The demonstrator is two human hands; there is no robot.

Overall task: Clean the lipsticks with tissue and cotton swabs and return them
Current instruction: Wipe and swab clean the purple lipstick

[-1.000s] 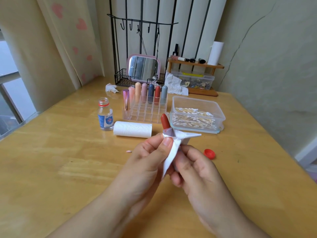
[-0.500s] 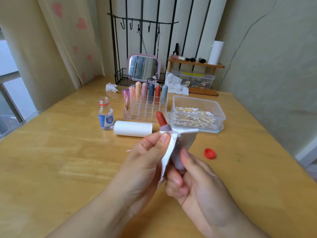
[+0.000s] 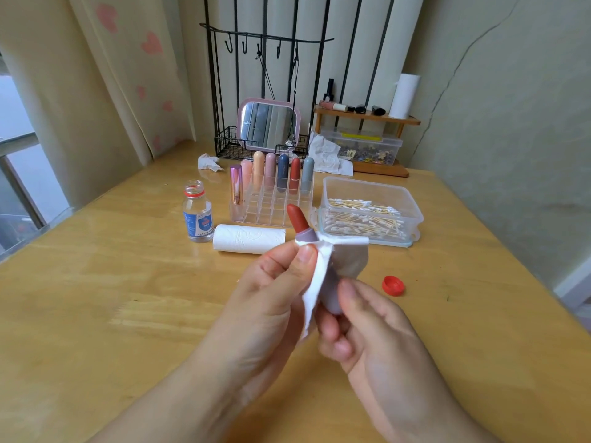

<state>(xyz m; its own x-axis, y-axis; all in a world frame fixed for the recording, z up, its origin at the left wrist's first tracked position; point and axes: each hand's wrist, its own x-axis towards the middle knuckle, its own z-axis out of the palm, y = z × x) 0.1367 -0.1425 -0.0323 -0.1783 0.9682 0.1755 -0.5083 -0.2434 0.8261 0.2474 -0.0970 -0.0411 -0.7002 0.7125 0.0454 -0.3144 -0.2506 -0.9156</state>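
An uncapped lipstick [image 3: 299,220] with a brick-red bullet and lilac tube is held up over the table's middle. My right hand [image 3: 361,324] grips the tube's lower part. My left hand [image 3: 271,289] pinches a white tissue [image 3: 319,273] against the tube just below the bullet. Behind stands a clear lipstick organizer [image 3: 270,204] with several capped lipsticks [image 3: 283,171] in its back row. A clear box of cotton swabs [image 3: 367,212] sits to its right.
A tissue roll [image 3: 248,239] lies in front of the organizer, beside an open small bottle [image 3: 197,212]. A red bottle cap [image 3: 393,285] lies right of my hands. A mirror [image 3: 268,124], wire rack, crumpled tissues [image 3: 327,155] and a wooden shelf stand at the back.
The lipstick has tilted left, its bullet now leaning away from the swab box. My right hand slid lower on the tube, baring more of it; the tissue stays pinched by my left hand.
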